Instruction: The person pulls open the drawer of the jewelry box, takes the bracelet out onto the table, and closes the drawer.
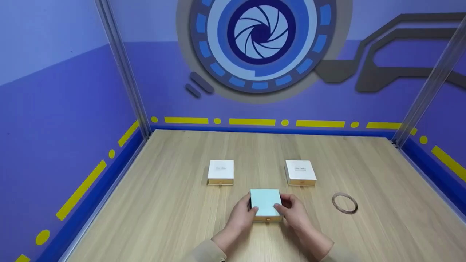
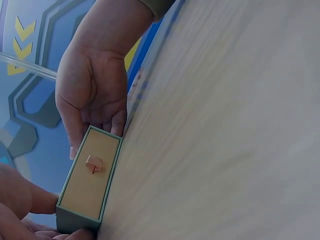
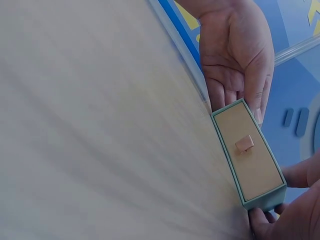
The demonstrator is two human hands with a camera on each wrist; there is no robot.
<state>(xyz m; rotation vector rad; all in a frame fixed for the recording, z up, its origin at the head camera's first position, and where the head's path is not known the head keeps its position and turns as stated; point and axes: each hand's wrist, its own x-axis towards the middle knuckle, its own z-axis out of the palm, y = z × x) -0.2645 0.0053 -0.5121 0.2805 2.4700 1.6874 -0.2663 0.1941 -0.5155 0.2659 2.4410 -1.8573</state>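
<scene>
Green box (image 1: pixel 265 202) at lower centre of the frame, its tab (image 2: pixel 94 164) facing the wearer. The grip is two-handed: left hand (image 1: pixel 241 214) and right hand (image 1: pixel 296 214) hold opposite sides, thumbs over the top edges. The step appears to be steadying or placing; the next move likely calls for even pressure from both sides. Hidden: most left fingers in the head view, and the box's underside, so contact with the tabletop (image 1: pixel 174 203) is uncertain. The dark patch at its left edge is unidentifiable; sleeves are cut off below.
</scene>
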